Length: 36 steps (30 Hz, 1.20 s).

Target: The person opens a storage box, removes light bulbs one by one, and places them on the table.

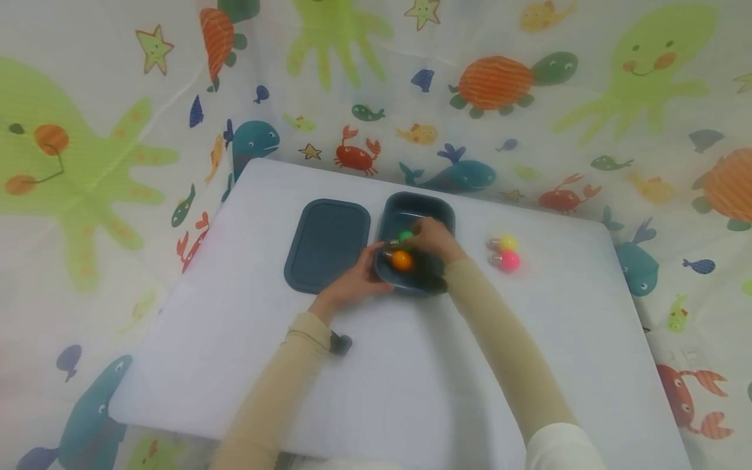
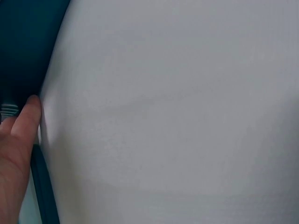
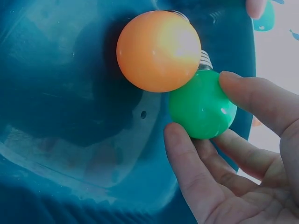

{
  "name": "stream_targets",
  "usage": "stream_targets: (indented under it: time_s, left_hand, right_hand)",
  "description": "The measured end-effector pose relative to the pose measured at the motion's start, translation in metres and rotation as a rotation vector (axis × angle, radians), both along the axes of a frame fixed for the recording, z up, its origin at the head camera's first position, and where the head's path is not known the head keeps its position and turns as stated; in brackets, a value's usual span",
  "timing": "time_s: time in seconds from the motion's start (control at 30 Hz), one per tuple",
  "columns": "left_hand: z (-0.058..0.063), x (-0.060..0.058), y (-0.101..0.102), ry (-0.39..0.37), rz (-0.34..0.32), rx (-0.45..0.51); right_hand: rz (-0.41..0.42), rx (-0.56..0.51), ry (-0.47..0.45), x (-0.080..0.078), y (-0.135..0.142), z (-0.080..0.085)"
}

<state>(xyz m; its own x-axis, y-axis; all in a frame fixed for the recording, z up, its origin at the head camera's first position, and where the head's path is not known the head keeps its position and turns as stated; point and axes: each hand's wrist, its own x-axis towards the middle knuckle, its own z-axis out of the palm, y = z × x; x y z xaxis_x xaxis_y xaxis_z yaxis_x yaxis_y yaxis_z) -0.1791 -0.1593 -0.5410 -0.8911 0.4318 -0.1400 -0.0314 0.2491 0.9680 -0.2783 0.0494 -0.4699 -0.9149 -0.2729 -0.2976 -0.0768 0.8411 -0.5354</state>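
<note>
A dark teal plastic container (image 1: 424, 202) stands on the white table. My right hand (image 1: 433, 238) reaches in over it and pinches a green light bulb (image 3: 203, 105) between thumb and fingers. Beside it in the container is an orange light bulb (image 1: 402, 261); the two globes touch or overlap in the right wrist view. Both screw bases point left in the head view. My left hand (image 1: 358, 277) rests against the container's near left side, its visible finger straight along the outer wall in the left wrist view. Some of its fingers are hidden there.
Left of the container lies a flat dark lid (image 1: 329, 245). To the right, a yellow light bulb (image 1: 508, 243) and a pink light bulb (image 1: 511, 261) lie side by side on the table (image 1: 558, 326). A curtain with sea animals (image 1: 493, 81) hangs around the table.
</note>
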Motion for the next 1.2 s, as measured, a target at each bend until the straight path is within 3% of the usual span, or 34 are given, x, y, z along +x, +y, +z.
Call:
stream_targets:
  time_s: [0.67,1.03,1.2]
  left_hand:
    - [0.006,0.021,0.007,-0.026,0.019,-0.03]
    - [0.011,0.034,0.009,-0.037,0.037,-0.033]
    - [0.011,0.038,0.011,-0.047,0.048,-0.036]
  right_hand:
    - [0.019,-0.08,0.057,0.02,0.023,0.011]
    - [-0.081,-0.122,0.073,0.042,0.048,0.024]
    - [-0.156,-0.205,0.02,0.055,0.066,0.032]
